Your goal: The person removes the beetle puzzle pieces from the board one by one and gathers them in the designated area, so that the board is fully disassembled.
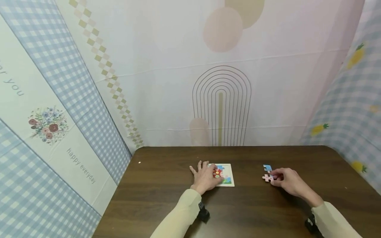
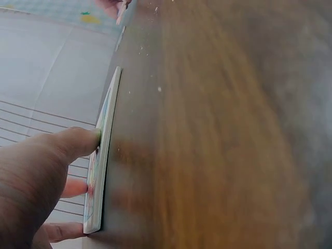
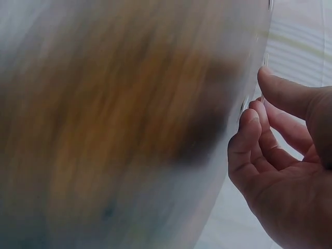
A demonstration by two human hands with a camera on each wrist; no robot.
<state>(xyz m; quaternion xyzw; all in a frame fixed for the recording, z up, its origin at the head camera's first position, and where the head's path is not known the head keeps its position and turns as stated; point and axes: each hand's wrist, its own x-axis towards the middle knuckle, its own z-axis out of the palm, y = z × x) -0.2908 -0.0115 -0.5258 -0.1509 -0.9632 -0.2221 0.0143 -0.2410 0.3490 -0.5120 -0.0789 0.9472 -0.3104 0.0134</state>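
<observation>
My left hand (image 1: 205, 177) lies over the left side of a small jigsaw puzzle board (image 1: 230, 175), its fingers spread. In the left wrist view the thumb (image 2: 78, 141) presses on the board's face, with other fingertips near its far end. A red mushroom cap with pale dots (image 1: 217, 173) shows between thumb and index finger, beside blue and green parts of the picture. Off to the right, my right hand (image 1: 290, 181) pinches a pink jigsaw piece (image 1: 267, 178) between thumb and fingers. Just behind that piece lies a blue jigsaw piece (image 1: 267, 168).
The dark wooden table (image 1: 247, 211) reaches back to a white patterned cloth (image 1: 166, 99). Blue checked cloth hangs on both sides. A tiny white speck (image 1: 139, 162) lies near the table's back left corner. Black wrist cameras (image 1: 203, 212) sit on both sleeves.
</observation>
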